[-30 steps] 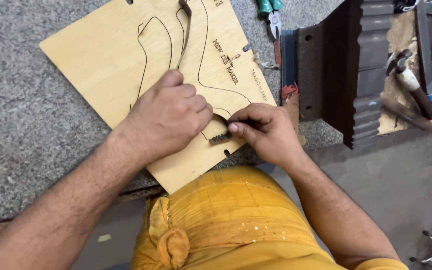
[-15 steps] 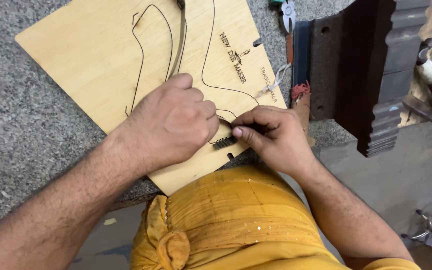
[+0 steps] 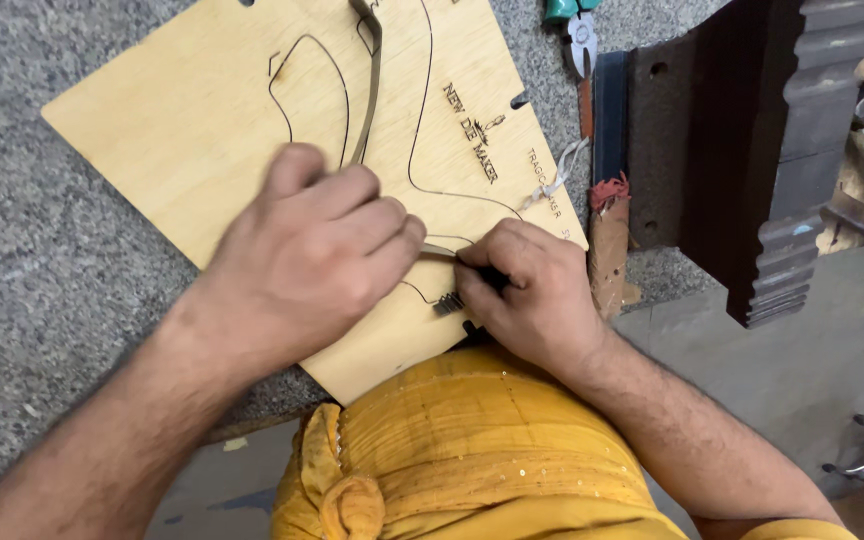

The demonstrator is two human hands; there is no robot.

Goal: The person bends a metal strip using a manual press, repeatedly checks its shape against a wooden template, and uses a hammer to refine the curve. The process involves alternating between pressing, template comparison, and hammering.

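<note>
Thin metal strip [image 3: 372, 90] seated on edge in the cut slot of the plywood board [image 3: 152, 130], long axis running from the top edge of the view down toward the body, then bending right along the curved line to its near end between the two hands. Near end just visible as a pale sliver [image 3: 439, 249], lying left of the right hand's fingertips and right of the left hand's knuckles, touching both. Right hand [image 3: 532, 290] closest to that end, fingers curled together and pinched on a small dark tool [image 3: 450, 302] with a ribbed tip pressed against the board right beside the slot. Left hand [image 3: 317, 250] spread flat over the strip and board, fingers together, pressing down rather than clamping; whether anything sits under the palm, impossible to tell. Board tilted diagonally on the grey speckled bench top [image 3: 32, 300], near corner overhanging toward the yellow cloth [image 3: 472, 450] in the lap. Further right, well apart from the hands, a dark ridged metal block [image 3: 752, 150]; green-handled pliers [image 3: 577, 30] near the board's top right corner; a scrap of red thread [image 3: 609, 190] just beside the board's right edge.
</note>
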